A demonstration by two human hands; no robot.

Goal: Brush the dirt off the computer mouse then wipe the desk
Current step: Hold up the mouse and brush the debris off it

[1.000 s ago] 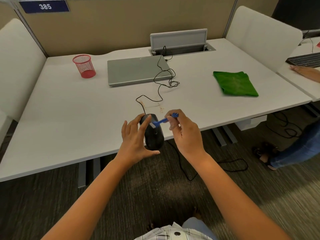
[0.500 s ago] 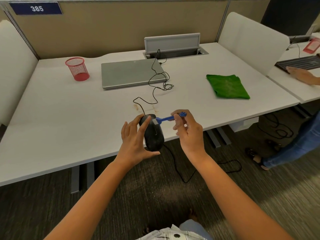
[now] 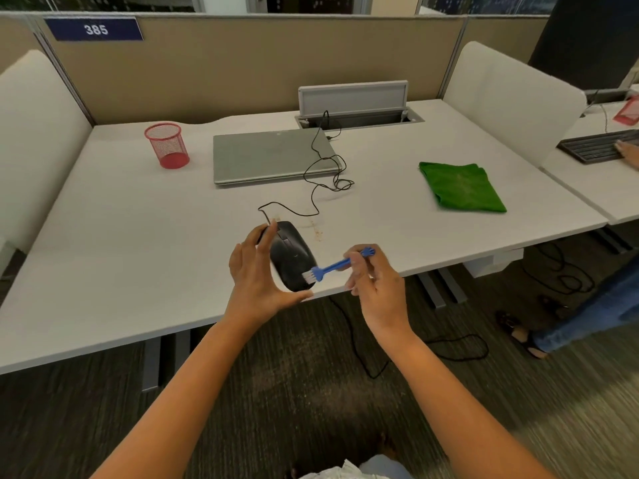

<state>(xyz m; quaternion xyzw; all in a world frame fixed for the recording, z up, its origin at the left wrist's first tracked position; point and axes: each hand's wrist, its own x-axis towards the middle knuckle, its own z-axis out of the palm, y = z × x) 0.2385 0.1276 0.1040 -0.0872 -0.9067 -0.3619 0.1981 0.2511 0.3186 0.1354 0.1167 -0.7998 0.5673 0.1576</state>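
My left hand (image 3: pixel 257 278) grips a black wired computer mouse (image 3: pixel 289 254) by its sides, holding it over the front edge of the white desk (image 3: pixel 121 243). My right hand (image 3: pixel 377 288) pinches the handle of a small blue brush (image 3: pixel 333 266). Its white bristles rest on the near right part of the mouse. The mouse cable (image 3: pixel 318 174) runs back across the desk to the open cable hatch (image 3: pixel 359 108). Brownish dirt specks (image 3: pixel 316 229) lie on the desk just beyond the mouse. A folded green cloth (image 3: pixel 461 186) lies on the right side of the desk.
A closed grey laptop (image 3: pixel 273 155) sits at the middle back, and a red mesh pen cup (image 3: pixel 167 145) at the back left. White dividers flank the desk. At the neighbouring desk on the right, another person's hand (image 3: pixel 627 150) rests on a keyboard (image 3: pixel 594 146).
The brush head has moved from the front of the mouse down to its near right end. My right hand has shifted right and lower. The camera view has tilted up slightly.
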